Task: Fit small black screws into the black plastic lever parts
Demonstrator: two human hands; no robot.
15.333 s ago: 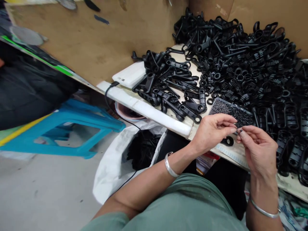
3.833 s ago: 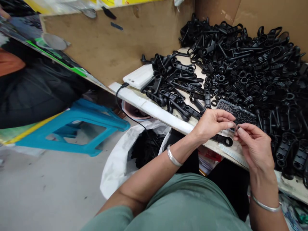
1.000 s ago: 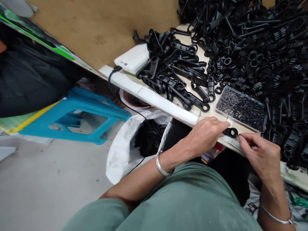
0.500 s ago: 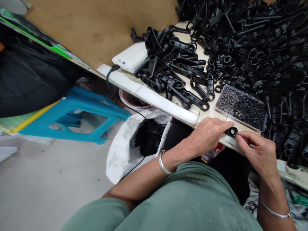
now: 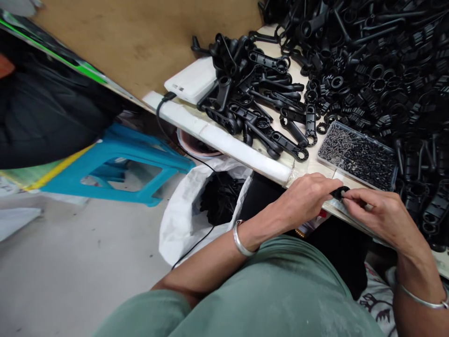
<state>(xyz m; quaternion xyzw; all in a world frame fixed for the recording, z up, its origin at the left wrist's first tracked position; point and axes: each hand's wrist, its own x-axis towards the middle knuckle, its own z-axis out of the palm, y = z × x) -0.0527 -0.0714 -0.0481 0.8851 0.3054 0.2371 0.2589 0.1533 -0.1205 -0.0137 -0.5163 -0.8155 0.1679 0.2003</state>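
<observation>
At the table's near edge my left hand (image 5: 308,199) is closed on a black plastic part (image 5: 338,192) with a ring-shaped end. The rest of that part is hidden under the fingers. My right hand (image 5: 377,210) pinches at the ring end with thumb and forefinger; whatever sits between those fingertips is too small to make out. Just beyond the hands lies a clear plastic box (image 5: 358,154) of tiny dark pieces, some greyer on its left side. Several black arm-shaped parts with ringed ends (image 5: 289,146) lie to the left of the box.
A big heap of black plastic parts (image 5: 379,84) covers the far right of the table. A white power bank (image 5: 192,80) with a cable stands at the left edge. Below are a white sack (image 5: 175,229) holding black pieces and a blue stool (image 5: 147,180).
My right fingertips have shifted slightly left over the ring end and now cover more of it. My left hand keeps its grip. The whole view has turned a little.
</observation>
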